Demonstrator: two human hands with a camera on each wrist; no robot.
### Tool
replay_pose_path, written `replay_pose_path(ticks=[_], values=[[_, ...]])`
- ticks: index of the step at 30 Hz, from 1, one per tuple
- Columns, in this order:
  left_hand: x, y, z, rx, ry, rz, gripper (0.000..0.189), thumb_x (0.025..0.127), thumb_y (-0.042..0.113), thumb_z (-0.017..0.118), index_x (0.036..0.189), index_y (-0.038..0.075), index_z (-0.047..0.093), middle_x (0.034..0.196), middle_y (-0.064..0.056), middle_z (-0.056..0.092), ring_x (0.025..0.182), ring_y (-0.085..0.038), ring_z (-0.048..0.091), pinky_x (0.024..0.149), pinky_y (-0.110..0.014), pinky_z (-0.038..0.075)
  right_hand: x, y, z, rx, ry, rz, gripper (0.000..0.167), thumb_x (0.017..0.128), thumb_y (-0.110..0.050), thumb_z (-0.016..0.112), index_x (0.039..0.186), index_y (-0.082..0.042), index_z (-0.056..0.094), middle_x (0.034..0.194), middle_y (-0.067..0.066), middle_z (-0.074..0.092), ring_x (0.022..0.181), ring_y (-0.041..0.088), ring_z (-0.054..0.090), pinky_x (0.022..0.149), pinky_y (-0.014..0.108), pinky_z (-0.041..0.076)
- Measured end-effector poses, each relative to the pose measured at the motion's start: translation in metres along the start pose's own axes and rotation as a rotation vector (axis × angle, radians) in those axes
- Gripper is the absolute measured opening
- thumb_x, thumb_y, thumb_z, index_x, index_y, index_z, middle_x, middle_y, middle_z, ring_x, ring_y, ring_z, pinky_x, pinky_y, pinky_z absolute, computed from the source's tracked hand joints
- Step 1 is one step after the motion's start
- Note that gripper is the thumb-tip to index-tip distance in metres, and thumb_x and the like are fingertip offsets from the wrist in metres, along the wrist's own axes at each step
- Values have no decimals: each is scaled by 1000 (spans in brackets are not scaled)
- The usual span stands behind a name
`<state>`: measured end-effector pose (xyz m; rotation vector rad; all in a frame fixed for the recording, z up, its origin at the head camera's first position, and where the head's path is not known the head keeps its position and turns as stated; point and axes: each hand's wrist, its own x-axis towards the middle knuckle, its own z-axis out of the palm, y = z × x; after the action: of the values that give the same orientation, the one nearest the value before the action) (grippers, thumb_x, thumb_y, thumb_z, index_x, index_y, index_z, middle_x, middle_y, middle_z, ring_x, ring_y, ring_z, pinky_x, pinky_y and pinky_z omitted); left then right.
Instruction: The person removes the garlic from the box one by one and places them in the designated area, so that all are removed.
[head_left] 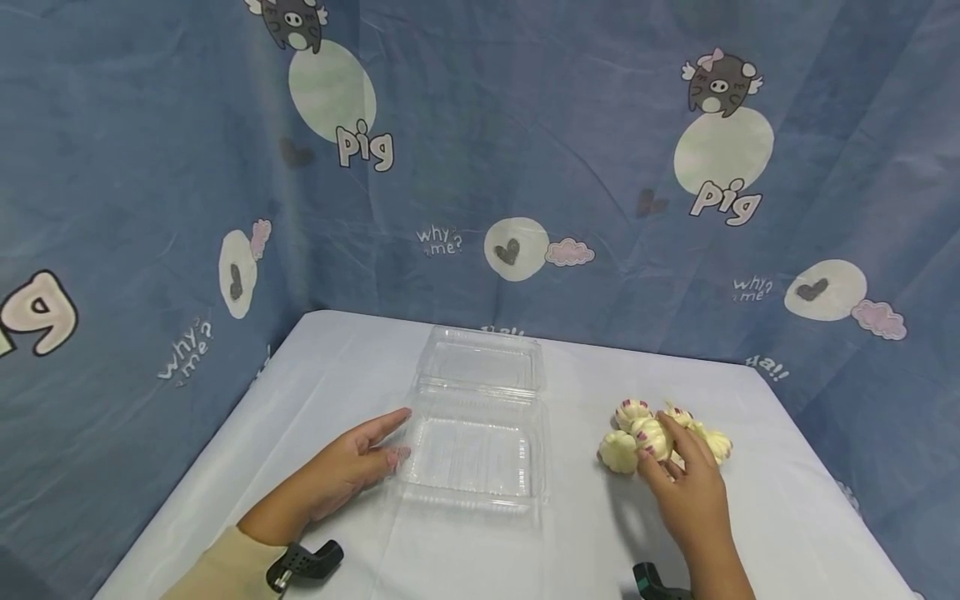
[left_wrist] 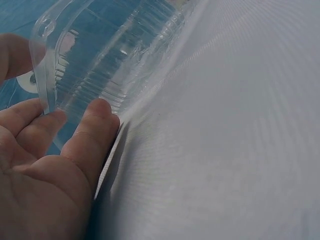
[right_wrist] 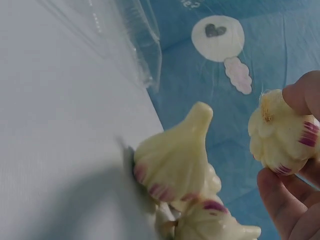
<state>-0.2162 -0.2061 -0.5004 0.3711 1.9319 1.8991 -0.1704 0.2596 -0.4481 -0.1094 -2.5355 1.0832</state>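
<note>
An unlatched clear plastic clamshell box (head_left: 468, 454) lies spread on the table, its lid (head_left: 480, 364) folded back toward the wall. My left hand (head_left: 348, 467) rests at the box's left side, fingers extended; in the left wrist view fingertips (left_wrist: 100, 107) meet the clear wall and rim (left_wrist: 45, 75). On the right, my right hand (head_left: 690, 492) pinches a garlic bulb (right_wrist: 282, 135) between thumb and fingers. That bulb is cream with purple streaks. Around and behind it sit several more garlic bulbs (head_left: 618, 452), one with its stem upright (right_wrist: 175, 155) in the right wrist view.
A white cloth covers the table (head_left: 585, 533). Blue fabric printed with pigs and hearts (head_left: 600, 167) hangs at the back and sides, meeting the table's far edge. Each wrist wears a black strap device, such as the left one (head_left: 303, 562).
</note>
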Motion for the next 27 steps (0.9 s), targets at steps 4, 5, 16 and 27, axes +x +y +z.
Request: replay_pose_path(ticks=[4, 5, 16, 27], values=[[0, 0, 0, 5, 2, -4, 78, 103, 15, 66, 167, 11, 23, 177, -7, 8, 160, -36, 18, 125, -51, 27, -1, 3, -5, 6, 17, 30, 62, 98, -20, 74, 156, -17, 51, 154, 20, 46, 141, 41, 49, 96, 11, 46], [0, 0, 0, 3, 2, -5, 78, 103, 15, 66, 167, 10, 23, 177, -7, 8, 160, -36, 18, 124, -51, 28, -2, 3, -6, 9, 23, 39, 63, 98, -20, 74, 156, -16, 51, 155, 21, 44, 141, 42, 49, 94, 6, 44], [-1, 2, 2, -3, 18, -17, 78, 102, 16, 68, 167, 13, 25, 177, -6, 9, 159, -35, 22, 124, -46, 32, -5, 18, -19, -17, 83, 113, 62, 99, -19, 72, 156, -15, 50, 152, 23, 47, 134, 45, 51, 83, -4, 42], [0, 2, 1, 5, 11, -12, 78, 102, 16, 68, 167, 12, 24, 177, -6, 9, 159, -35, 21, 124, -48, 31, -8, 37, -30, -30, 43, 183, 65, 100, -18, 70, 158, -8, 44, 155, 32, 39, 136, 53, 47, 83, -1, 45]])
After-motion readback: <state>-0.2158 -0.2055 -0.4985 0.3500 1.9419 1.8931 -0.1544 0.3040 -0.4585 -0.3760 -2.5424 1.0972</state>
